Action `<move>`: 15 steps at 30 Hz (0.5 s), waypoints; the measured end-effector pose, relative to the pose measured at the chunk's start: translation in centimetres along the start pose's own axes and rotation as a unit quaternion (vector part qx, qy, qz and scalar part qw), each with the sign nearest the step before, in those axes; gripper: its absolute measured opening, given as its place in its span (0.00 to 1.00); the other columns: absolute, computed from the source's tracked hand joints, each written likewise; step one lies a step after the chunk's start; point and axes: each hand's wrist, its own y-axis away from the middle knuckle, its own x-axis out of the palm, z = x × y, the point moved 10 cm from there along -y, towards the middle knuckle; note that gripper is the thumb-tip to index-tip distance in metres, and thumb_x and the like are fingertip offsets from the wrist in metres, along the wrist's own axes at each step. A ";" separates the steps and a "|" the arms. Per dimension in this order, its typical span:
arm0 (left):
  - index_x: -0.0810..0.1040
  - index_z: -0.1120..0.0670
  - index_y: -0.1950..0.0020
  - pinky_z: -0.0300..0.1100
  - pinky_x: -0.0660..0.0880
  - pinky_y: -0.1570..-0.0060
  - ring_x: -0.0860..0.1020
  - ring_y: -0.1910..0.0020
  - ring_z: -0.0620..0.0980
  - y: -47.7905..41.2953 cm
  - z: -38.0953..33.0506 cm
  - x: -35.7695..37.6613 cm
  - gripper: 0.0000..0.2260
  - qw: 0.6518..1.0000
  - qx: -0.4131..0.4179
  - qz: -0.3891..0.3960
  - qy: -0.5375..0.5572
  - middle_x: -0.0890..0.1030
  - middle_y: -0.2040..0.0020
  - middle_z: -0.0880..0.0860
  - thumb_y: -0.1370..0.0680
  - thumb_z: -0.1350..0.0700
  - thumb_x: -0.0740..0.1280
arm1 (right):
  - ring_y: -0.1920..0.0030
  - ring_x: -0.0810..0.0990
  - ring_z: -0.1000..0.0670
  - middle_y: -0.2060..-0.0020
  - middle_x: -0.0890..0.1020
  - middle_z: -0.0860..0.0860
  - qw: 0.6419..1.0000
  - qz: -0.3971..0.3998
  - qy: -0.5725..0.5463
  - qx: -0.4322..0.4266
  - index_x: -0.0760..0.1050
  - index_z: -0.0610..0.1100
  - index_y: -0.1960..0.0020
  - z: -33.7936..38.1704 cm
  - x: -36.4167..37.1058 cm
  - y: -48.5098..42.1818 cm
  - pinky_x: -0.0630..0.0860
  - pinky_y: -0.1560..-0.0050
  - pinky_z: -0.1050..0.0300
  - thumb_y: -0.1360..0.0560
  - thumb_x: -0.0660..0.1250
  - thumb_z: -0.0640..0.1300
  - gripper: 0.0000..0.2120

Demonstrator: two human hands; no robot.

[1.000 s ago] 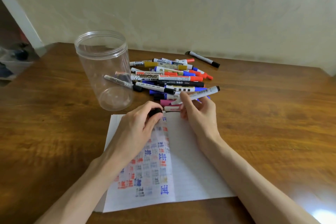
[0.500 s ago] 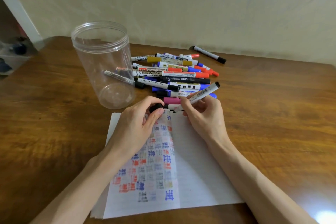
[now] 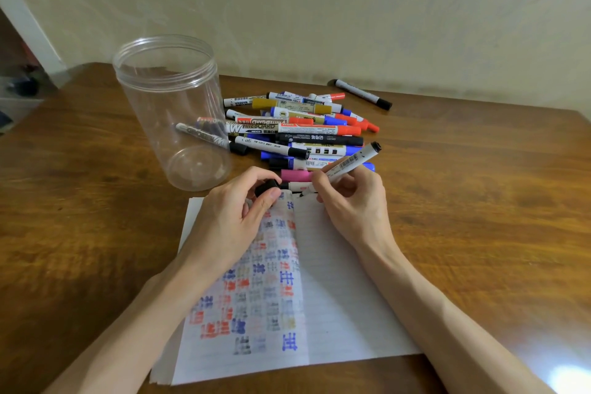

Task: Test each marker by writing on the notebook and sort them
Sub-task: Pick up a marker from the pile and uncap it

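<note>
One view, from the head, takes in the whole scene. The notebook (image 3: 339, 291) lies open on the wooden table (image 3: 479, 217). Its left part is crowded with red, blue and grey test marks, and its right part is almost bare.

At the notebook's far edge the right hand (image 3: 355, 201) grips a white marker (image 3: 347, 166) in a writing hold, thumb and fingers curled round the lower barrel. The dark tip sits at the top of the page, though I cannot tell whether it touches the paper. The barrel slants up and away from the notebook.

The left hand (image 3: 233, 217) rests on the notebook's upper left part. It pinches a small black cap (image 3: 267, 187) between thumb and forefinger, with the other fingers loosely curled.

Just beyond the notebook's far edge lies the pile of markers (image 3: 303, 131). Beyond its far left corner stands a clear plastic jar (image 3: 172, 105), upright and lidless. A lone black-capped marker (image 3: 361, 94) lies farthest from the notebook, near the wall.

The marker looks light and stiff, with a smooth plastic barrel that would probably slip in a loose grip. Holding it low, close to the tip, gives the surest stroke. Round barrels are likely to roll once set down, and the little cap is easily fumbled. The paper seems thin, so the hand resting on it helps keep it flat.
</note>
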 end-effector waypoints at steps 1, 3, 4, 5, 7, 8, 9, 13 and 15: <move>0.79 0.47 0.38 0.48 0.81 0.56 0.82 0.54 0.45 0.0 0.0 0.0 0.16 1.000 0.000 0.000 0.000 0.83 0.51 0.43 0.20 0.42 0.62 | 0.67 0.83 0.54 0.69 0.84 0.56 1.000 0.002 -0.010 0.001 0.81 0.49 0.61 0.0 0.0 0.0 0.76 0.65 0.60 0.23 0.73 0.42 0.09; 0.79 0.47 0.38 0.48 0.81 0.56 0.82 0.54 0.45 0.0 0.0 0.0 0.16 1.000 0.000 0.000 -0.001 0.83 0.51 0.43 0.20 0.42 0.62 | 0.67 0.83 0.56 0.69 0.84 0.57 1.000 0.007 -0.017 0.000 0.80 0.49 0.62 0.1 0.0 0.0 0.75 0.64 0.62 0.23 0.73 0.41 0.10; 0.79 0.47 0.38 0.48 0.81 0.56 0.83 0.54 0.45 0.0 -0.1 -0.1 0.16 1.000 0.000 0.000 0.000 0.83 0.51 0.43 0.20 0.42 0.62 | 0.67 0.83 0.56 0.69 0.84 0.57 1.000 0.010 -0.015 -0.002 0.80 0.50 0.61 0.2 0.1 0.0 0.75 0.64 0.62 0.22 0.73 0.42 0.10; 0.79 0.48 0.38 0.48 0.81 0.57 0.83 0.55 0.45 0.0 -0.1 0.0 0.17 1.000 0.000 0.001 0.001 0.83 0.51 0.43 0.20 0.42 0.62 | 0.67 0.83 0.56 0.69 0.84 0.58 1.000 0.013 -0.013 -0.005 0.80 0.50 0.61 0.3 0.2 0.1 0.75 0.64 0.63 0.22 0.73 0.41 0.10; 0.79 0.48 0.37 0.49 0.81 0.57 0.83 0.56 0.46 0.0 -0.1 0.0 0.17 1.000 0.002 0.003 0.001 0.83 0.51 0.43 0.20 0.42 0.62 | 0.66 0.84 0.54 0.68 0.85 0.58 1.000 0.018 -0.012 -0.009 0.81 0.50 0.60 0.4 0.4 0.2 0.77 0.65 0.63 0.22 0.73 0.40 0.09; 0.80 0.48 0.37 0.50 0.81 0.58 0.83 0.56 0.47 0.0 -0.1 0.0 0.16 1.000 0.002 0.002 0.001 0.83 0.51 0.43 0.20 0.42 0.62 | 0.64 0.85 0.52 0.67 0.85 0.57 1.000 0.021 -0.009 -0.009 0.82 0.48 0.60 0.4 0.5 0.2 0.78 0.64 0.60 0.22 0.73 0.40 0.08; 0.80 0.48 0.38 0.51 0.81 0.58 0.83 0.57 0.47 0.0 0.0 0.0 0.16 1.000 0.003 0.002 0.000 0.83 0.51 0.43 0.20 0.43 0.62 | 0.63 0.86 0.51 0.66 0.86 0.55 1.000 0.025 -0.004 -0.009 0.83 0.47 0.59 0.4 0.6 0.2 0.80 0.63 0.57 0.22 0.73 0.40 0.07; 0.80 0.48 0.38 0.51 0.81 0.57 0.83 0.57 0.47 0.0 0.0 -0.1 0.15 1.000 0.005 0.001 -0.001 0.83 0.51 0.43 0.20 0.43 0.63 | 0.63 0.84 0.48 0.66 0.85 0.51 1.000 0.009 0.016 -0.007 0.82 0.43 0.60 0.3 0.3 0.3 0.80 0.61 0.51 0.23 0.74 0.41 0.07; 0.79 0.47 0.37 0.51 0.81 0.57 0.83 0.56 0.47 -0.1 0.0 0.0 0.16 1.000 0.005 0.002 -0.002 0.83 0.50 0.42 0.20 0.42 0.63 | 0.63 0.85 0.48 0.66 0.86 0.51 1.000 -0.003 0.010 0.000 0.82 0.44 0.60 0.0 0.0 0.1 0.82 0.60 0.48 0.23 0.74 0.41 0.07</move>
